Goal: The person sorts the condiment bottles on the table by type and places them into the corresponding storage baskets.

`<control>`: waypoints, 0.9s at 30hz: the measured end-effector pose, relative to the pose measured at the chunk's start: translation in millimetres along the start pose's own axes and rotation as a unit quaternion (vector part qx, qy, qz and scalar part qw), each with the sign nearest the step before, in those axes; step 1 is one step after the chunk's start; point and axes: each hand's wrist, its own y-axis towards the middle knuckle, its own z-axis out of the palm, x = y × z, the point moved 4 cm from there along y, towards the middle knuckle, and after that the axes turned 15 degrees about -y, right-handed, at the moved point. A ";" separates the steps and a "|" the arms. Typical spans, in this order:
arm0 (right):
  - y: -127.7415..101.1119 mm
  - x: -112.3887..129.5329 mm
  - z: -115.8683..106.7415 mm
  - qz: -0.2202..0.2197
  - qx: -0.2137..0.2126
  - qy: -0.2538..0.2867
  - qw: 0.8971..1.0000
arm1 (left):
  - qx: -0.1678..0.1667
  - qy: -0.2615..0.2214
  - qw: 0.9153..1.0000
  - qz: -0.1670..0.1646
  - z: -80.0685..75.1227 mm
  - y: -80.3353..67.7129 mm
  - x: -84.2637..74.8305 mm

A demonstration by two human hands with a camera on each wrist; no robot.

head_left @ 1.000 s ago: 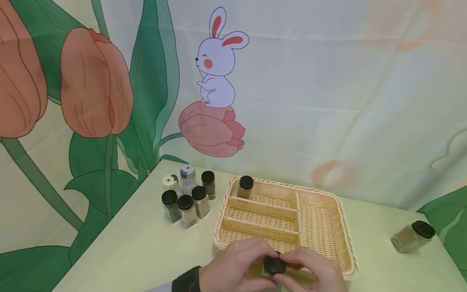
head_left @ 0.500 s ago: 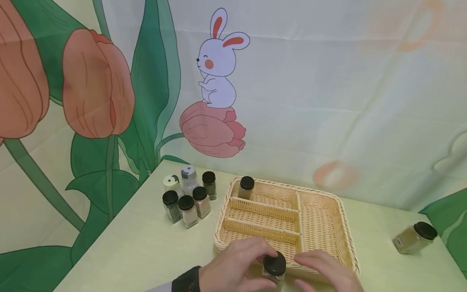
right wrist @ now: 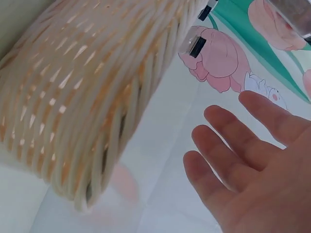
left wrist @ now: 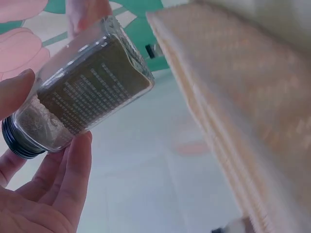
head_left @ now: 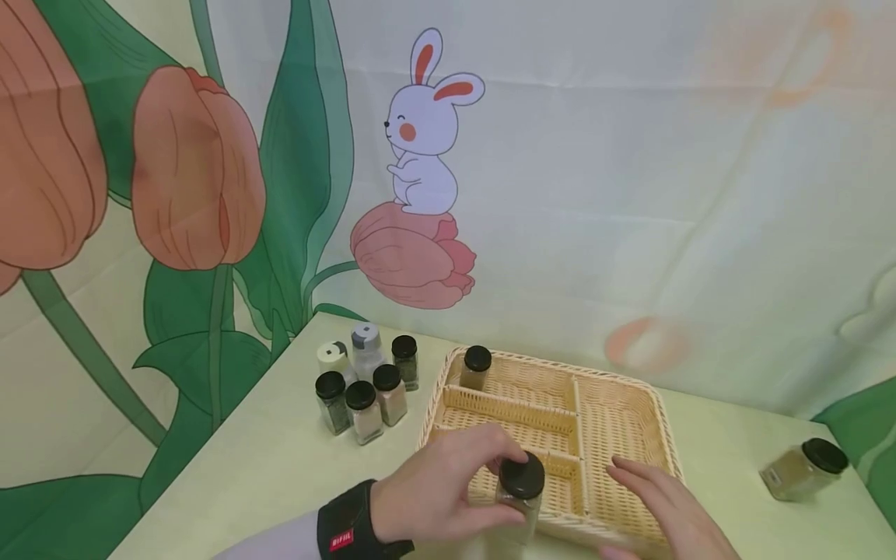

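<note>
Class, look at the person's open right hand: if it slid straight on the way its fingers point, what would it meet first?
Most likely the wicker basket: the right hand points up-left over its near right corner, towards the large right compartment. Its height above the weave is unclear.

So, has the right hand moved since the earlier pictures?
Yes. The right hand let go of the black-capped glass spice jar and moved right, along the woven basket's near rim.

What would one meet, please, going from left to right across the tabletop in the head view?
Cluster of six spice jars → left hand gripping a black-lidded spice jar → wicker basket with open right hand at its near edge → spice jar lying on its side.
</note>
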 end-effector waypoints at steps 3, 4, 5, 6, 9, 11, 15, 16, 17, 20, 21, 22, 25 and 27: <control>-1.8 -3.7 1.1 0.005 0.013 -0.007 1.000 | 0.001 0.024 1.000 0.009 -10.4 9.2 2.1; -2.0 -4.4 1.4 0.010 0.019 -0.010 1.000 | -0.001 0.031 0.999 0.011 -13.5 12.2 3.8; -1.9 -4.9 1.4 0.016 0.026 -0.015 0.999 | -0.003 0.033 0.999 0.010 -16.5 15.1 6.0; -1.8 -5.2 1.3 0.022 0.034 -0.020 0.999 | -0.007 0.030 1.000 0.004 -19.4 17.8 8.8; -0.9 -4.8 0.5 0.033 0.050 -0.028 0.998 | -0.018 0.018 1.000 -0.016 -27.4 26.1 18.1; -0.2 -4.0 0.1 0.037 0.056 -0.030 0.997 | -0.022 0.008 0.999 -0.032 -32.4 32.0 24.9; 0.5 -3.4 0.1 0.039 0.058 -0.031 0.997 | -0.014 0.020 0.999 -0.048 -40.5 45.1 38.6; 0.5 -3.5 -0.2 0.037 0.054 -0.031 0.997 | -0.011 0.024 0.998 -0.048 -42.3 48.4 42.2; 0.5 -3.6 -0.3 0.036 0.052 -0.030 0.998 | -0.007 0.025 0.998 -0.050 -43.8 51.7 45.8; 0.6 -3.6 -0.5 0.036 0.052 -0.031 0.998 | -0.002 0.030 0.998 -0.057 -48.0 61.2 55.8; 0.7 -3.5 -0.4 0.036 0.054 -0.031 0.997 | -0.002 0.029 0.998 -0.059 -49.0 64.3 59.1; 0.7 -3.5 -0.2 0.038 0.057 -0.032 0.997 | -0.001 0.031 0.998 -0.063 -49.7 67.3 62.4; 0.6 -3.1 0.7 0.042 0.065 -0.033 0.996 | 0.002 0.029 0.997 -0.072 -50.4 76.0 71.6; 0.7 -2.7 0.7 0.041 0.063 -0.032 0.997 | 0.004 0.025 0.996 -0.082 -49.8 81.8 77.8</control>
